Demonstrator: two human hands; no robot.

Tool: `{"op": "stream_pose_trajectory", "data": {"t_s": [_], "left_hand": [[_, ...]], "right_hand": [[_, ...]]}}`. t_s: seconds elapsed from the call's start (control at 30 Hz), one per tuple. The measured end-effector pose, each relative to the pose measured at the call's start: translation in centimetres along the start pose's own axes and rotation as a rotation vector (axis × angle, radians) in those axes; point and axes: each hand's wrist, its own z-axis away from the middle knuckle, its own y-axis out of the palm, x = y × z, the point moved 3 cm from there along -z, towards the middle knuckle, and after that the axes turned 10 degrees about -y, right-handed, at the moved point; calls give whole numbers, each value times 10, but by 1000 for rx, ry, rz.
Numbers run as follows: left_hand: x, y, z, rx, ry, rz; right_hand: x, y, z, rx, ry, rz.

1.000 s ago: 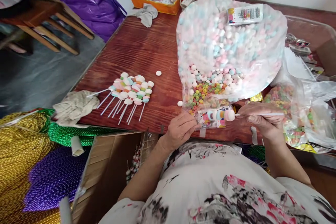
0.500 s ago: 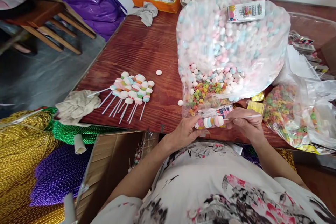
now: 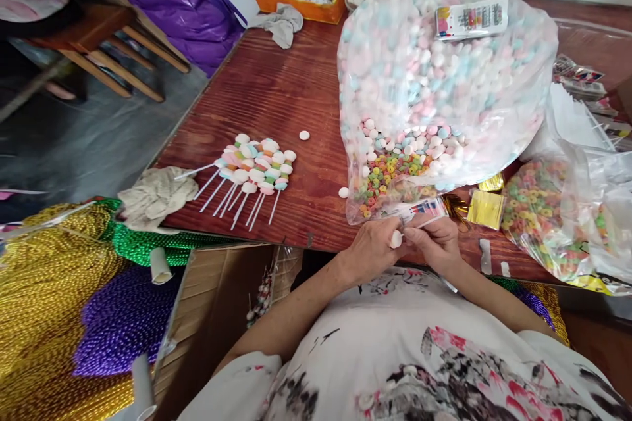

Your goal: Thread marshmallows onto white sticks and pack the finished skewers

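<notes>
1. Candy skewer (image 3: 395,239): it is at the table's near edge, in front of the person's body, mostly hidden by the fingers; one round white piece shows at its end.
2. The left hand (image 3: 378,247) is curled around the pieces of the skewer, and the right hand (image 3: 437,240) pinches its white stick, the two hands close together.
3. Just beyond the hands lies a printed wrapper (image 3: 424,208); gold foil squares (image 3: 486,209) lie to its right.
4. Past the wrapper, a large clear bag (image 3: 444,79) holds pastel pieces, with small colored rings (image 3: 390,174) near its front. A printed packet (image 3: 471,18) rests on top.
5. To the right is a bag of rings (image 3: 538,207).
6. Leftward on the table (image 3: 276,85) are two loose white pieces (image 3: 304,135), then a cluster of skewers (image 3: 257,166), sticks toward the near edge and left, beside a crumpled cloth (image 3: 155,197).
7. At the far edge stands an orange tray (image 3: 320,11).
8. Below, at left, hang gold, green and purple beads (image 3: 123,316) beside a cardboard box (image 3: 212,296).
</notes>
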Motion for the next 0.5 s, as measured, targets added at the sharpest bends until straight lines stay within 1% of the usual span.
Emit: {"op": "stream_pose_trajectory", "data": {"t_s": [0.07,0.13,0.2,0.27,0.33,0.37,0.43,0.47,0.5], "left_hand": [[-2,-1,-3,36,-58,57],[-3,-7,-4,72,-119,123],[-4,-15,-4,126,-140,198],[-2,-25,-4,178,-141,247],[3,-31,-3,249,-139,259],[6,-32,-2,302,-138,266],[12,-26,1,424,-133,312],[15,-23,2,465,-137,350],[18,-19,4,470,-154,390]], "right_hand": [[-6,4,1,20,-25,9],[-13,6,2,-7,7,-15],[-19,4,4,-55,81,-82],[-23,0,4,-130,157,-190],[-23,-5,2,-200,193,-283],[-22,-7,0,-213,191,-303],[-19,-11,-5,-187,164,-286],[-17,-13,-7,-170,144,-256],[-15,-15,-9,-164,117,-220]]}}
